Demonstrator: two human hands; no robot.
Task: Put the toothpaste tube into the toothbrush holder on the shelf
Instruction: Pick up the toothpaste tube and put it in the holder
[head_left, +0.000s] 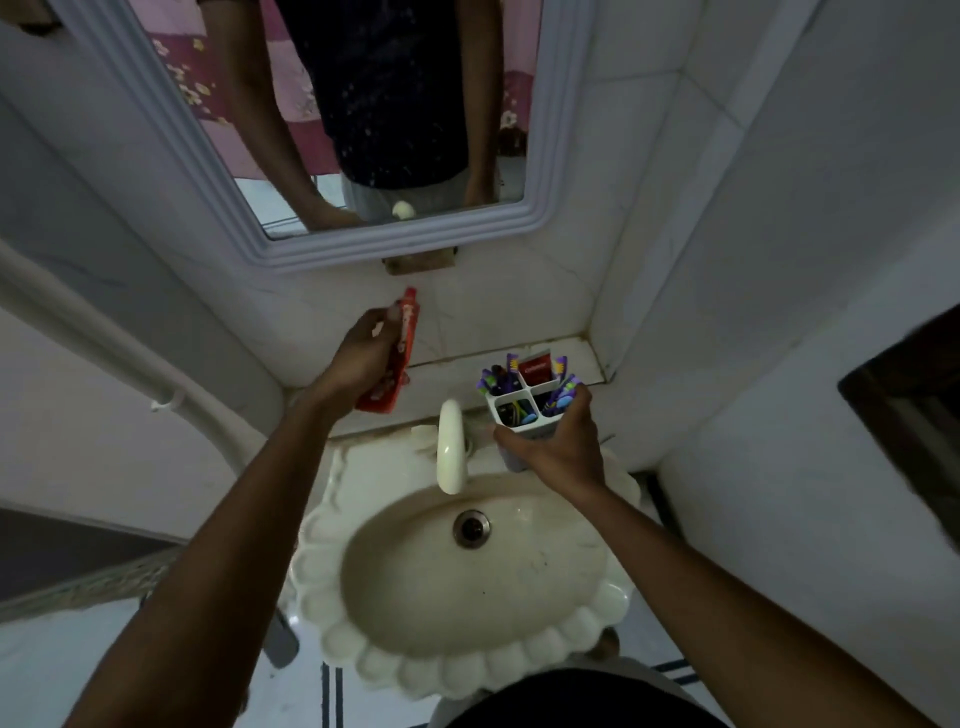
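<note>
My left hand (363, 353) grips a red toothpaste tube (408, 332) and holds it upright in front of the wall, left of the shelf. My right hand (561, 441) is wrapped around the white toothbrush holder (511, 397), which has four compartments. Several purple and blue toothbrushes stick out of it, and a red toothpaste box (537, 369) stands in its far compartment. The holder sits at the front edge of the white tiled shelf (582, 358), by the tap. The tube is apart from the holder, roughly a hand's width to its left.
A cream tap (449, 449) curves over a scalloped cream sink (467, 582) below the shelf. A framed mirror (363, 130) hangs on the wall above. A white pipe (104, 338) runs down the left wall. Tiled walls close in on the right.
</note>
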